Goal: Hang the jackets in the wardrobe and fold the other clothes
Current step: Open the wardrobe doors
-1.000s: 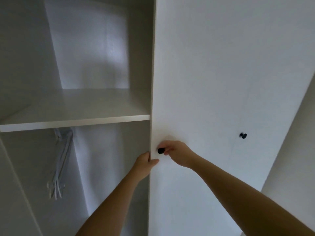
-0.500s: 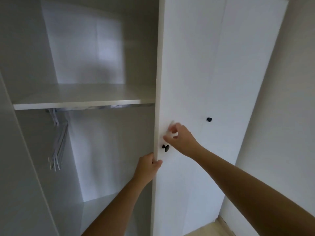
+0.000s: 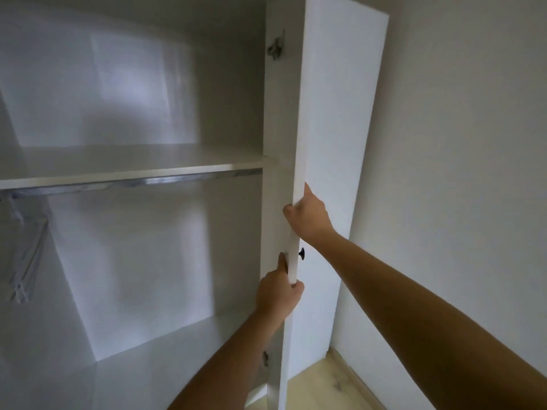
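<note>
We stand at one wardrobe, its interior open before us. Both our hands hold the free edge of its single swung-out door. Our right hand curls round the edge above the one black knob, and our left hand grips it just below. Inside we count one shelf with one metal rail right under it. A bunch of white hangers hangs at the rail's far left, too blurred to count. Two hinges show, the upper hinge and the lower hinge. The door stands edge-on between us and the wall, with pale floor below.
</note>
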A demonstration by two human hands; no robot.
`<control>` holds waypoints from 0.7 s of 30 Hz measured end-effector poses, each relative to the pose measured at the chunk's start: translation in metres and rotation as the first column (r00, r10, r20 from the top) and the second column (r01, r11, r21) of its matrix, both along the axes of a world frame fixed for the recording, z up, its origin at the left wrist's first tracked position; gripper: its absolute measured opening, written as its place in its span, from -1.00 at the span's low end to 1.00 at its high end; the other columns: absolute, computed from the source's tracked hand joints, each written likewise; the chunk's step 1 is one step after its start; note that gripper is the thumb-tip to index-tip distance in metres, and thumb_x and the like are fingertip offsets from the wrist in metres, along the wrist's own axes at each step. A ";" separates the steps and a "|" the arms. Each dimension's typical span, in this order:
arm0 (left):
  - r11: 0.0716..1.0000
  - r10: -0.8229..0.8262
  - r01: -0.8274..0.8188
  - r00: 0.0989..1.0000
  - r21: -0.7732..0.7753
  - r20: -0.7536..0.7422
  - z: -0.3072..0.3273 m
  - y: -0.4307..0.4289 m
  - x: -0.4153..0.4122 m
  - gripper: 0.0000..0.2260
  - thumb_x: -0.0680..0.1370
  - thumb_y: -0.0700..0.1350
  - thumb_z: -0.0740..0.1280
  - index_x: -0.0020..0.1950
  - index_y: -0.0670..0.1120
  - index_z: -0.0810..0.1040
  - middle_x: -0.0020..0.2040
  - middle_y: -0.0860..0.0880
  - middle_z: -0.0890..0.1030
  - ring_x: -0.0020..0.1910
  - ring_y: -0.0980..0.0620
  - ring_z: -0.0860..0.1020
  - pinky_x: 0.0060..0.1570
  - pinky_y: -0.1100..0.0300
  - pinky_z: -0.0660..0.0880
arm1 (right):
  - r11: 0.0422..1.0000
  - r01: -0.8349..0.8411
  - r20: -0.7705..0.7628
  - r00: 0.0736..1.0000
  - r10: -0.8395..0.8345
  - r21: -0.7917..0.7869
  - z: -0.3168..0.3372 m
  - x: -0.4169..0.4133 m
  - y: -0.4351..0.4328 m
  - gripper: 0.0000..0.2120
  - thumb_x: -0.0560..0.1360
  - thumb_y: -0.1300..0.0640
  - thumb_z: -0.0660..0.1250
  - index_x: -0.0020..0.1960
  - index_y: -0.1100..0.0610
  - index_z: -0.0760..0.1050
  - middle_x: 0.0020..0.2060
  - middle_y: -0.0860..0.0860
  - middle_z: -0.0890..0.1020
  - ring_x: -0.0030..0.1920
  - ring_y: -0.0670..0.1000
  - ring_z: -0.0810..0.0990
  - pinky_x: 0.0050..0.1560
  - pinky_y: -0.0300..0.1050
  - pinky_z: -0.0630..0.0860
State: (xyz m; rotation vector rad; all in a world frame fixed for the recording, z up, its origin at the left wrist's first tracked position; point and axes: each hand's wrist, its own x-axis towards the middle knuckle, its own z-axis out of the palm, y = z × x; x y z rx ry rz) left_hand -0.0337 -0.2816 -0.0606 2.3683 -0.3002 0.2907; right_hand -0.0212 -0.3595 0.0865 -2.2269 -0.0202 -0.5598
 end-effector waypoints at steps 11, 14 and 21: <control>0.958 -0.093 0.091 0.996 -0.274 0.005 -0.010 -0.159 0.026 -0.08 0.49 -0.14 0.36 0.52 -0.16 -0.33 0.55 -0.16 -0.26 0.54 -0.19 -0.13 0.45 -0.06 0.21 | 0.995 0.059 -0.019 0.998 -0.057 0.077 -0.002 -0.006 -0.146 -0.59 0.55 0.05 0.29 -0.16 0.45 0.43 -0.31 0.25 0.53 -0.33 0.17 0.51 -0.18 0.10 0.52; 0.952 -0.056 0.054 0.998 -0.303 0.002 -0.010 -0.190 0.032 -0.07 0.46 -0.16 0.38 0.53 -0.20 -0.30 0.54 -0.22 -0.25 0.53 -0.26 -0.11 0.48 -0.07 0.10 | 0.990 0.035 -0.027 0.999 -0.032 0.135 -0.003 0.003 -0.174 -0.51 0.55 0.03 0.30 0.11 0.51 0.42 0.02 0.42 0.56 0.03 0.40 0.55 0.04 0.32 0.51; 0.966 0.016 -0.018 1.000 -0.257 -0.011 -0.011 -0.232 0.048 0.02 0.43 -0.08 0.45 0.52 -0.21 -0.31 0.54 -0.26 -0.25 0.52 -0.29 -0.09 0.44 -0.09 0.10 | 0.978 0.042 -0.034 0.999 -0.036 0.204 -0.007 0.021 -0.215 -0.68 0.56 0.08 0.31 0.06 0.36 0.54 -0.02 0.26 0.65 -0.01 0.24 0.64 0.01 0.14 0.57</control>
